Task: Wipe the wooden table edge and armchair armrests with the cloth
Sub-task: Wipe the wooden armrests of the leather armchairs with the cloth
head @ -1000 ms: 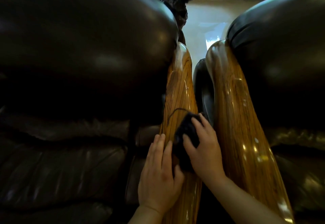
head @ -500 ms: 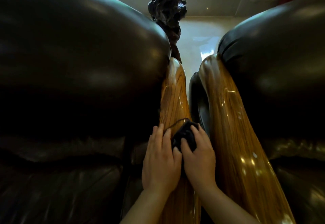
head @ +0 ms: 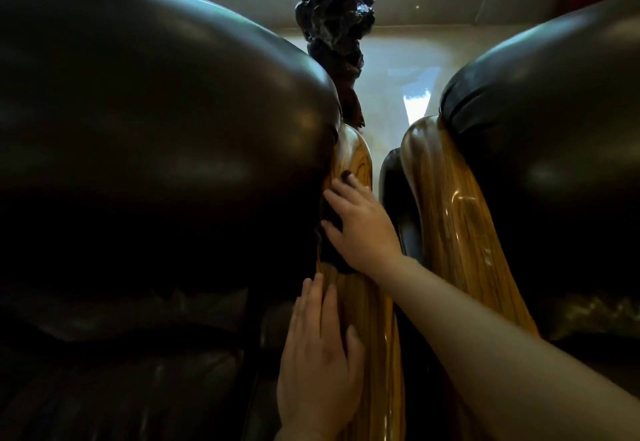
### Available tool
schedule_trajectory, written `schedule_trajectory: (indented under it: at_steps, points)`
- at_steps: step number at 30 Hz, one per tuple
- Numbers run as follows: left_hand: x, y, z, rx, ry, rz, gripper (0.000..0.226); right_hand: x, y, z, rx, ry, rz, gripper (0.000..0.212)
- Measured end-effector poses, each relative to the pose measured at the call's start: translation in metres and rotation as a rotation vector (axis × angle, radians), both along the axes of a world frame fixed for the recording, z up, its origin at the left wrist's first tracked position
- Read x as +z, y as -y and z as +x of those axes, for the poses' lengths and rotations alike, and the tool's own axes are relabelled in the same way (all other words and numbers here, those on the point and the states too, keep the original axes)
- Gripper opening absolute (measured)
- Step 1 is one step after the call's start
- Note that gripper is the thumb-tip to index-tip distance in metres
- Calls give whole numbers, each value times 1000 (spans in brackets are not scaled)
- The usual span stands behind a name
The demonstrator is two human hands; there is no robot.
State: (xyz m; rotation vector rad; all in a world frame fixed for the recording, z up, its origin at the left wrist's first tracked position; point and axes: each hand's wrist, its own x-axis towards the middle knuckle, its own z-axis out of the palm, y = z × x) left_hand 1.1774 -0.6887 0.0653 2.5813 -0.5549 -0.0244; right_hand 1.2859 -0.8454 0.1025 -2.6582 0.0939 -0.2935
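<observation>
Two glossy wooden armrests run away from me between two dark leather armchairs. My right hand [head: 360,226] presses a dark cloth [head: 329,246] onto the far part of the left armrest [head: 367,319], close to the leather cushion; most of the cloth is hidden under the hand. My left hand [head: 318,354] lies flat on the near part of the same armrest, fingers together, holding nothing. The right armrest [head: 450,219] is bare and shiny. No wooden table edge is in view.
The left armchair's leather back [head: 156,129] bulges over the armrest's left side. The right armchair's back [head: 554,129] flanks the other armrest. A dark carved wooden stand [head: 336,25] rises beyond the armrests, before a pale floor [head: 391,70] and window.
My right hand slid the cloth forward along the left armrest toward its far end. My left hand stayed lower on the armrest, so the hands are now apart. The view tilted upward.
</observation>
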Motion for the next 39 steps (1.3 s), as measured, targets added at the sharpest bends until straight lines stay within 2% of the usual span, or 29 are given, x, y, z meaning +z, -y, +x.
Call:
schedule_trajectory:
  at_steps: [3,5,7,10,12,14,16,18,20,24,26,29,31,34,36,39]
  points:
    - [13,2,-1,28,-20,-22,51,-14,0,-52,288,34,20,40]
    - [14,3,-2,50,-11,-56,40,-19,11,-60,375,49,24,35]
    - [11,3,-2,45,12,-65,40,-15,19,-34,279,78,1,35]
    - [7,2,1,39,73,-15,46,-6,18,25,24,21,-38,51]
    - [4,4,2,48,81,20,50,-3,16,51,-136,-39,58,62]
    - [2,4,1,44,94,62,51,-4,11,50,-244,-64,116,64]
    - [1,2,1,31,93,83,51,-10,2,18,-187,-9,49,60]
    - [3,1,3,16,71,99,52,-19,-8,-25,-27,55,-21,56]
    - [3,2,3,11,71,113,53,-24,-5,-33,52,56,-37,59]
    - [-1,-1,0,14,75,114,53,-14,1,30,-133,-20,-21,70]
    - [-2,0,1,31,76,102,53,-8,12,55,-284,-77,133,67]
    - [-3,0,1,13,82,98,54,-13,17,40,-492,-111,404,52]
    - [-3,0,0,-54,100,105,55,-18,1,2,-457,-74,275,57]
    - [-1,0,0,-104,110,113,57,-28,-12,-28,-230,18,36,71]
    - [-2,0,0,-106,95,103,58,-19,-1,1,-199,-28,33,72]
    - [-3,0,0,-83,86,89,58,-6,8,40,-265,-126,85,76]
